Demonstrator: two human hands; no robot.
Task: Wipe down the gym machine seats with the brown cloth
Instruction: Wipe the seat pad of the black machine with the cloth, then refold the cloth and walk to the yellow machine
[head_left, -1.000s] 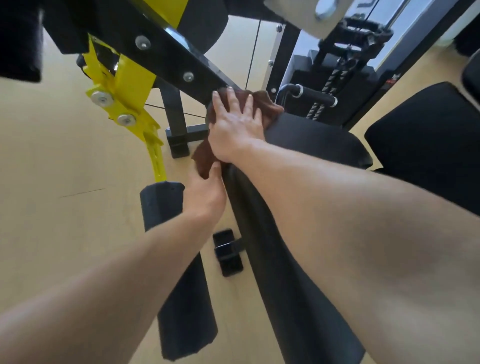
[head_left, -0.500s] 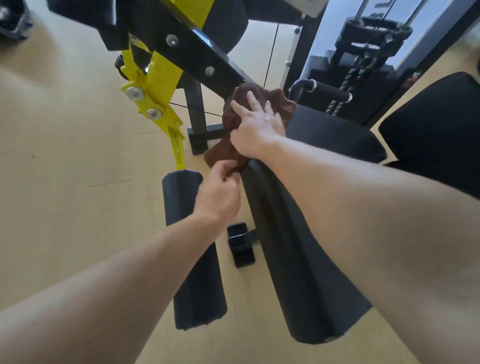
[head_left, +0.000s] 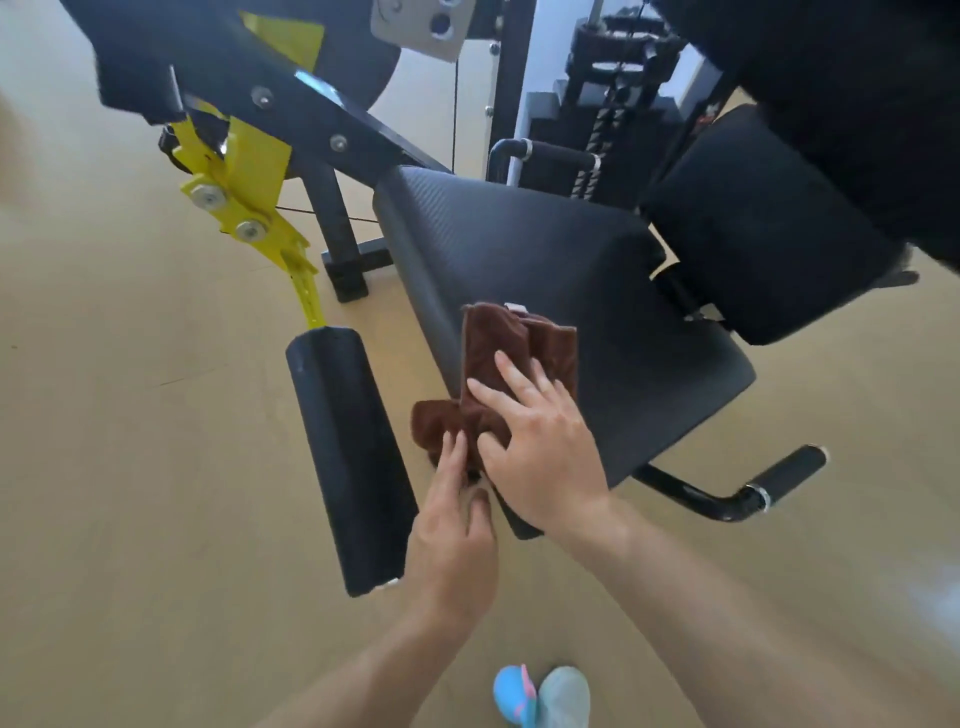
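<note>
The brown cloth (head_left: 511, 353) lies draped over the near left edge of the black padded seat (head_left: 571, 270) of the gym machine. My right hand (head_left: 540, 441) presses flat on the cloth with spread fingers on top of the seat. My left hand (head_left: 457, 525) is just below it at the seat's side, its thumb and fingers pinching the hanging corner of the cloth (head_left: 436, 421).
A black foam roller (head_left: 348, 452) on a yellow arm (head_left: 244, 208) hangs left of the seat. Black handles (head_left: 779, 478) stick out at the seat's right. A black backrest pad (head_left: 769, 223) and weight stack (head_left: 597, 130) stand behind. Blue footwear (head_left: 540, 696) shows on the tan floor.
Both hands have drawn the cloth along the seat from its far end to its near edge. The view now looks down on the seat top from farther back.
</note>
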